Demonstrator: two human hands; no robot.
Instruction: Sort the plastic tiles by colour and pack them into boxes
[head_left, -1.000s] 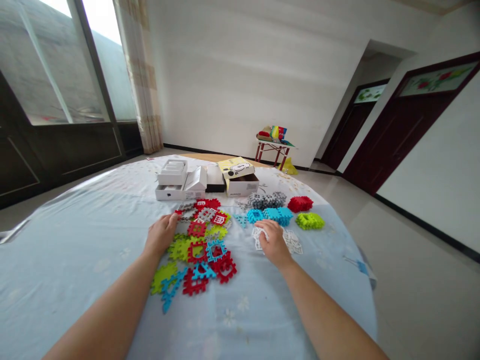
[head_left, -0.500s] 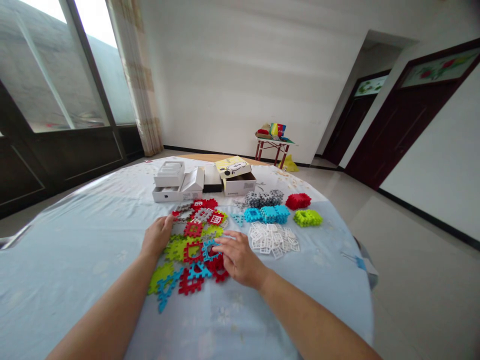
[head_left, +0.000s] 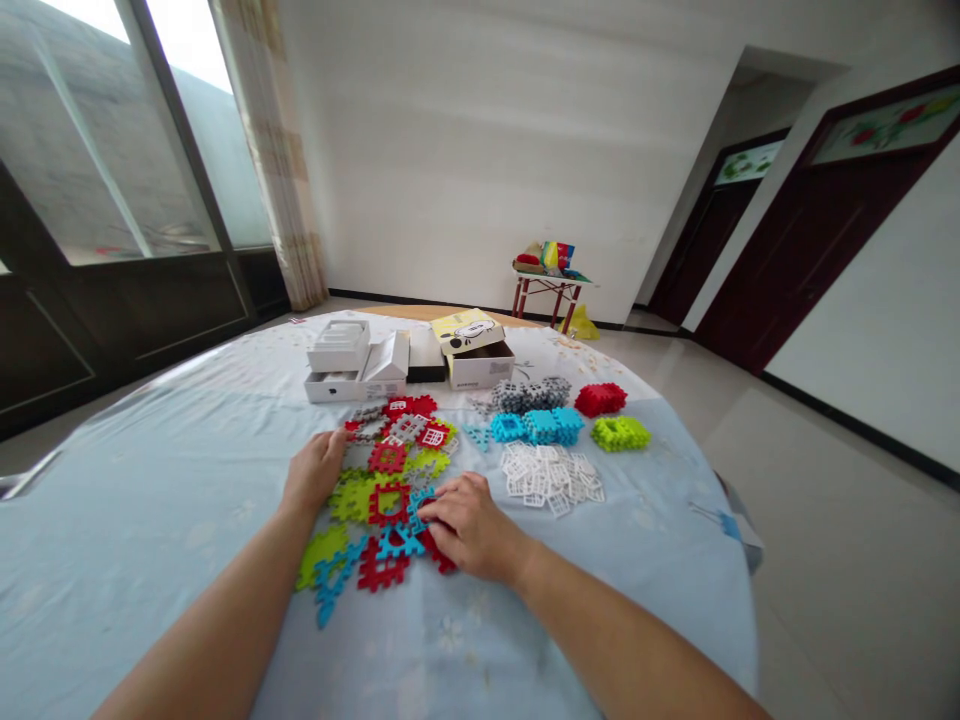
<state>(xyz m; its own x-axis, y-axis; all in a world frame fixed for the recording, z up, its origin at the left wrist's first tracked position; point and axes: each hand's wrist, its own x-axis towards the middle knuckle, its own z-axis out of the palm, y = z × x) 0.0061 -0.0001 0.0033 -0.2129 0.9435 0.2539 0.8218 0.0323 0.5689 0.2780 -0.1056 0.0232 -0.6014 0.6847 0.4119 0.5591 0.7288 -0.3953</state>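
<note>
Notched red, green, blue and grey plastic tiles [head_left: 362, 497] lie between my left hand [head_left: 315, 468] and right hand [head_left: 469, 528], partly under the latter; I can't tell whether either grips.

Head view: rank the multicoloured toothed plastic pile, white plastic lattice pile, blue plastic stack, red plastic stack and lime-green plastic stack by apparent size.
1. Multicoloured pile, though partly hidden
2. White lattice pile
3. Blue stack
Red stack and lime-green stack: too alike to rank.

The right grip [head_left: 471, 525] partly covers a blue notched piece [head_left: 415, 507].
</note>
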